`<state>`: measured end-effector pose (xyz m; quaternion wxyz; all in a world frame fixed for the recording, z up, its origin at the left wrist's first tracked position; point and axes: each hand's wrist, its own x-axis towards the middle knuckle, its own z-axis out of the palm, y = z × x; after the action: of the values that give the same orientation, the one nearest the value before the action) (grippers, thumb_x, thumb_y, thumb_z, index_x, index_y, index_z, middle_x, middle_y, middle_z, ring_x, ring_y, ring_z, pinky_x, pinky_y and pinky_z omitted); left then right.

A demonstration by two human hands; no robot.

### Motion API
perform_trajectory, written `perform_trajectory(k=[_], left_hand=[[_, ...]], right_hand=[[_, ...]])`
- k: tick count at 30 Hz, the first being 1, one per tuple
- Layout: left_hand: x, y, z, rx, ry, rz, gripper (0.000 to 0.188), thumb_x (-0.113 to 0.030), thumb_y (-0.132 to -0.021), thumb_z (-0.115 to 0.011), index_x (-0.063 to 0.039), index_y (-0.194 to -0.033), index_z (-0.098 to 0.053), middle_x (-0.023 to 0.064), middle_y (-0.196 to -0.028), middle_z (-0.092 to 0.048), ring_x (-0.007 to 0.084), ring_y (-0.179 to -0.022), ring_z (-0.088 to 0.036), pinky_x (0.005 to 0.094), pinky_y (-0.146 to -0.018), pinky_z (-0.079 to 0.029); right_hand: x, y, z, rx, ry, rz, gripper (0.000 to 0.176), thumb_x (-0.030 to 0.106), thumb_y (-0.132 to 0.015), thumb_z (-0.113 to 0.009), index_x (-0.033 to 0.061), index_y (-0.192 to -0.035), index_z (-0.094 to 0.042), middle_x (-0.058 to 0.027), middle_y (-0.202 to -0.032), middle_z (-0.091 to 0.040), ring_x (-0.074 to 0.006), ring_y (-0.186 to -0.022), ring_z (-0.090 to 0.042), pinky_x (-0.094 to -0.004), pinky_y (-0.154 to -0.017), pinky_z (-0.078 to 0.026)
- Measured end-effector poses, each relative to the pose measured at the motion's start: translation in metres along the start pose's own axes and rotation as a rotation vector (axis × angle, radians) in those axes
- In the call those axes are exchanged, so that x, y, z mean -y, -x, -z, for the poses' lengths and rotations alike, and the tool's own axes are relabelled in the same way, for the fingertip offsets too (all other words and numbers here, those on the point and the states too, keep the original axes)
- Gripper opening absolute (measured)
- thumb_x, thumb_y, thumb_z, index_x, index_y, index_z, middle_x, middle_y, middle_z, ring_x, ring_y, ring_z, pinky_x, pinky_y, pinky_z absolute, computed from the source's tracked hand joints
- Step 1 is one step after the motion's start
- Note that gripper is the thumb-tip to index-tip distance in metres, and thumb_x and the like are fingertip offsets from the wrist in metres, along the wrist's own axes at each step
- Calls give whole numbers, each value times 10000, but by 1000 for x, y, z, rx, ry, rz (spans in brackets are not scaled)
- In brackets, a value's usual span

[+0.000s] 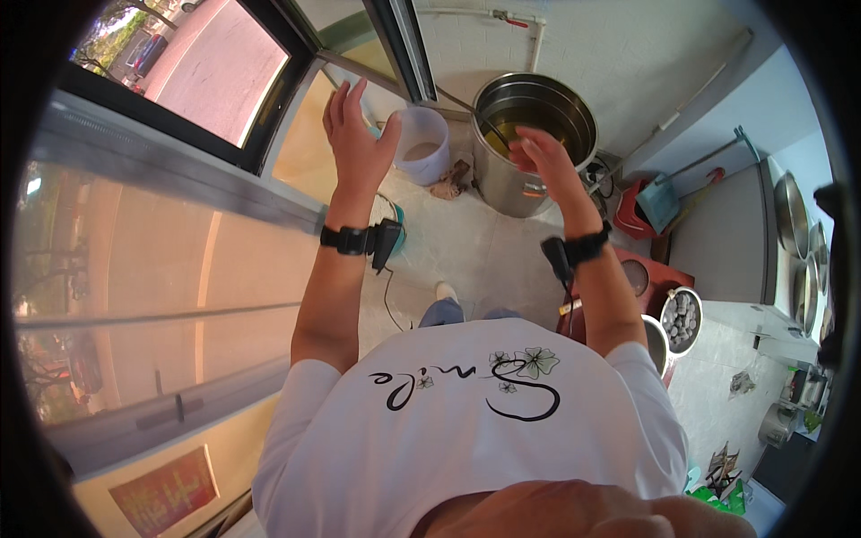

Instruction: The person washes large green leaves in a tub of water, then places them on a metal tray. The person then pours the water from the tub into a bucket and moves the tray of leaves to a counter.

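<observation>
My left hand (360, 134) is raised at the upper left with its fingers apart and nothing in it. It appears over the floor near the glass door and a pale purple plastic bucket (430, 158). At the upper centre right, my right hand (541, 158) has loosely bent fingers and overlaps the front rim of a large stainless steel stockpot (501, 181). Whether it touches the pot cannot be told. Yellowish liquid (562, 138) stands in the pot, and a long metal handle (461, 99) leans out over its left rim. Each wrist bears a black strap with a device.
A crumpled brown cloth (452, 181) lies between bucket and pot. A teal-rimmed container (402, 232) is below my left hand. On the right are a red dustpan (632, 208), a grey cabinet (720, 235), a red low surface (672, 270) and a bowl of dark lumps (681, 323).
</observation>
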<state>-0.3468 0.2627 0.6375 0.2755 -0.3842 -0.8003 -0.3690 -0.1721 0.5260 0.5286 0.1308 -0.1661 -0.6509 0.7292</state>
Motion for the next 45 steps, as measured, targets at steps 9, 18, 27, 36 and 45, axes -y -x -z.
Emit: perform_trajectory(k=[9, 18, 27, 36, 45], left_hand=[[53, -159, -74, -110, 10, -29, 931, -266, -734, -774, -47, -1480, -260, 249, -1526, -188, 432, -1423, -137, 523, -1149, -154], [94, -223, -94, -135, -70, -71, 1272, -392, -698, -845, 47, -1501, 38, 285, -1564, 44, 424, -1457, 21, 523, -1164, -42], [125, -228, -101, -428, -267, 115, 1283, -324, -689, -776, -14, -1503, 166, 236, -1551, -6, 361, -1389, -244, 502, -1102, -298], [134, -197, -106, -498, -250, 289, 1104, -503, -880, -626, -54, -1490, 177, 248, -1494, -112, 358, -1283, -354, 516, -955, -456], [122, -217, -117, -444, -291, 231, 1031, -484, -898, -593, -37, -1510, 107, 235, -1511, -83, 351, -1330, -275, 526, -1005, -375]], right_hand=[[14, -330, -104, -177, 414, 578, 491, 77, -873, -517, 22, -1359, -466, -243, -1243, -589, -377, -1169, -559, -411, -963, -448], [30, -339, -114, 193, 464, 560, 488, -16, -806, -469, 85, -1271, -577, -248, -1107, -640, -413, -1008, -626, -451, -897, -485], [22, -669, -115, -13, 795, 553, 403, 150, -858, -560, 34, -1244, -562, -232, -1201, -601, -404, -1113, -563, -457, -964, -457], [10, -770, -140, -214, 1266, 518, 181, 172, -842, -569, 72, -859, -719, -135, -939, -704, -288, -948, -666, -426, -829, -520], [21, -730, -169, -152, 1000, 338, 223, 192, -822, -609, 69, -1007, -624, -175, -900, -700, -333, -843, -685, -452, -698, -520]])
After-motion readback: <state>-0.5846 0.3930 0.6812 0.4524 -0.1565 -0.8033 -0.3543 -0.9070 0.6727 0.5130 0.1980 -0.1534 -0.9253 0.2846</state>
